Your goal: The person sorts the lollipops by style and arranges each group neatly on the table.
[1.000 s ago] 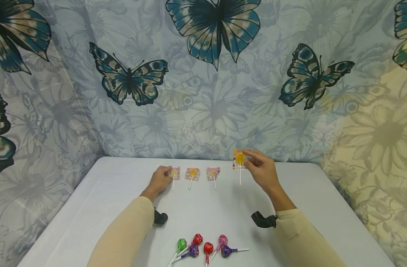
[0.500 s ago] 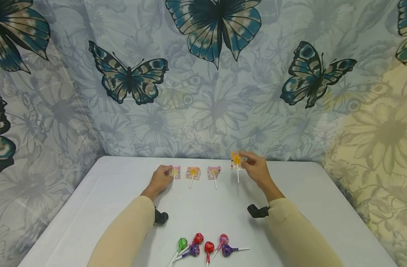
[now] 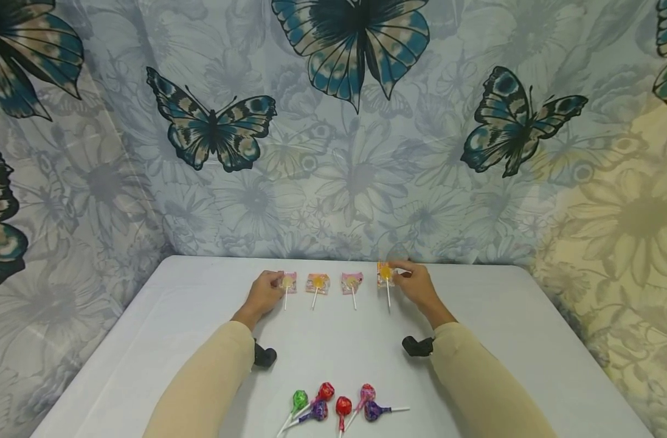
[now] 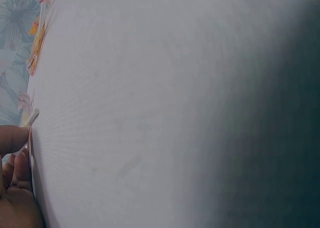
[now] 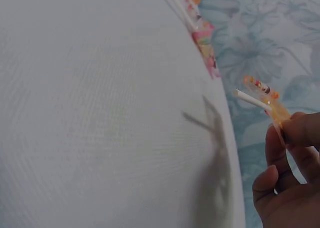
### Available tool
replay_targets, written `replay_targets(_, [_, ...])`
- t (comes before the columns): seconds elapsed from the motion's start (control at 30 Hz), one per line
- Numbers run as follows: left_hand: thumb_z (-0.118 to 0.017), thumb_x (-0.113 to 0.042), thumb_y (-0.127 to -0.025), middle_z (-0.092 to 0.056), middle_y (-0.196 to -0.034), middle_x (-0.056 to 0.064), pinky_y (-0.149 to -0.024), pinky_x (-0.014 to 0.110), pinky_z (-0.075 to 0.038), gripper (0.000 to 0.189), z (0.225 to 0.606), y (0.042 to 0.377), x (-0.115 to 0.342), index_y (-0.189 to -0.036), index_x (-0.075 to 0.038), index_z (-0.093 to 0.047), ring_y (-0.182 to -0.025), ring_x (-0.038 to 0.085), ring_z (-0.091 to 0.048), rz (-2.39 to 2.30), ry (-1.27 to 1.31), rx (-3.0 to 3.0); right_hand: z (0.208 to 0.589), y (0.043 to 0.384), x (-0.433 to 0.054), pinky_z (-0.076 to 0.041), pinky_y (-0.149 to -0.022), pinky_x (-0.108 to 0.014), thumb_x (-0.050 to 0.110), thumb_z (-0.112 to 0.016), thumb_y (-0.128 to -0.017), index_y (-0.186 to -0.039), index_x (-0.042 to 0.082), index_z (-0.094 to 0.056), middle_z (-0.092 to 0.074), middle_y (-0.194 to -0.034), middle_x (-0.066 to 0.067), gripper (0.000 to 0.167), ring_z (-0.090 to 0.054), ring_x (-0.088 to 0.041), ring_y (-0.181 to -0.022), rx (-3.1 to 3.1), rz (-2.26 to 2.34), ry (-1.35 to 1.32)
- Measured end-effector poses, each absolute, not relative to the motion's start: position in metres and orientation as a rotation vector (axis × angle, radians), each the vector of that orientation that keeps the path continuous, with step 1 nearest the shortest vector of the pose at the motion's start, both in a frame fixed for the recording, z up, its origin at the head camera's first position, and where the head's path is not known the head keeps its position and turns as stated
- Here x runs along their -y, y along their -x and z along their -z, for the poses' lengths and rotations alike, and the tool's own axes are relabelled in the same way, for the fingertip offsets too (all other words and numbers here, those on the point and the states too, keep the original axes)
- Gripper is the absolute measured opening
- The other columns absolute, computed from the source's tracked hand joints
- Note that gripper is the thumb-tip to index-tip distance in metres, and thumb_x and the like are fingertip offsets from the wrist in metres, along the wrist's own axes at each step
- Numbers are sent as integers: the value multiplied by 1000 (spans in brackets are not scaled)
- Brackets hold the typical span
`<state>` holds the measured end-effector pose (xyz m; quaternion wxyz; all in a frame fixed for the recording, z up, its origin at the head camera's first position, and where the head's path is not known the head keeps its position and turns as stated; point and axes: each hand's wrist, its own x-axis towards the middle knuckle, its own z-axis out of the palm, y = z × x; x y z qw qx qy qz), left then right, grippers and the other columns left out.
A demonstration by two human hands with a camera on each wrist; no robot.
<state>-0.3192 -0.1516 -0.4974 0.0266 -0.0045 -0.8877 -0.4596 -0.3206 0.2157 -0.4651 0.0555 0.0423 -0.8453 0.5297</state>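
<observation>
My right hand (image 3: pixel 419 287) pinches a flat lollipop (image 3: pixel 385 272) in a clear wrapper with orange print by its right edge. In the right wrist view this lollipop (image 5: pixel 276 111) is off the table, its shadow falling on the white surface and its white stick pointing left. At the left end of the back row, my left hand (image 3: pixel 264 293) pinches the edge of a pink-wrapped lollipop (image 3: pixel 289 282) between thumb and finger. Between the hands lie an orange-wrapped lollipop (image 3: pixel 317 283) and another pink-wrapped lollipop (image 3: pixel 352 283), sticks toward me.
Near the front of the white table (image 3: pixel 344 340) lies a loose group of round lollipops: a green lollipop (image 3: pixel 300 399), a red lollipop (image 3: pixel 343 406), a purple lollipop (image 3: pixel 373 410) and several others. A butterfly-patterned cloth (image 3: pixel 360 182) hangs behind the table's back edge.
My right hand has moved left and down with its lollipop, bringing it closer to the table at the right end of the row. The left hand has stayed in place.
</observation>
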Motion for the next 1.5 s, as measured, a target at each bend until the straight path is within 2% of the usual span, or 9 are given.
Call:
replay_targets(0.2, [-63, 6, -81, -54, -113, 12, -88, 40, -44, 51, 500, 320, 152, -131, 4, -56, -98, 26, -51, 1404, 16, 2744, 473, 327, -214, -51, -72, -36, 6, -59, -92, -126, 7, -65, -58, -130, -14, 34, -58, -31, -102, 2724, -1479, -47])
replay_targets(0.4, [-63, 4, -81, -53, -112, 12, -87, 41, -45, 51, 499, 318, 150, -132, 4, -55, -97, 26, -50, 1400, 14, 2755, 482, 332, -212, -52, -71, -37, 8, -60, -91, -122, 7, -67, -59, -128, -16, 32, -60, -30, -98, 2831, -1266, -58])
replay_targets(0.53, [-64, 4, -82, -53, -114, 12, -87, 40, -45, 50, 497, 316, 150, -132, 3, -55, -98, 25, -50, 1409, 13, 2752, 486, 333, -211, -51, -74, -40, 10, -61, -91, -121, 7, -68, -60, -125, -16, 31, -60, -30, -97, 2869, -1145, -105])
replay_targets(0.9, [-62, 5, -82, -53, -115, 11, -89, 38, -45, 50, 496, 317, 150, -132, 3, -56, -99, 25, -52, 1416, 6, 2730, 487, 332, -209, -50, -81, -45, 1, -61, -88, -114, -4, -68, -61, -118, -20, 28, -62, -32, -95, 2865, -980, -268])
replay_targets(1.23, [-63, 3, -83, -53, -118, 11, -89, 39, -45, 50, 496, 317, 151, -133, 1, -56, -100, 25, -53, 1388, -11, 2742, 485, 333, -207, -52, -79, -43, 0, -64, -86, -111, -5, -69, -60, -115, -20, 26, -62, -30, -92, 2868, -981, -220])
replay_targets(1.37, [-64, 2, -83, -53, -114, 14, -87, 38, -45, 52, 493, 317, 153, -134, 1, -55, -97, 25, -52, 1438, 2, 2729, 480, 331, -209, -51, -79, -43, 5, -62, -89, -115, -3, -68, -57, -120, -21, 28, -61, -29, -92, 2885, -1000, -184])
replay_targets(1.5, [-64, 2, -82, -52, -118, 20, -80, 37, -45, 54, 488, 316, 159, -135, 1, -54, -94, 27, -51, 1515, -6, 2701, 471, 326, -214, -52, -71, -40, 10, -61, -91, -121, -1, -65, -53, -125, -23, 32, -60, -27, -87, 2864, -1054, -180])
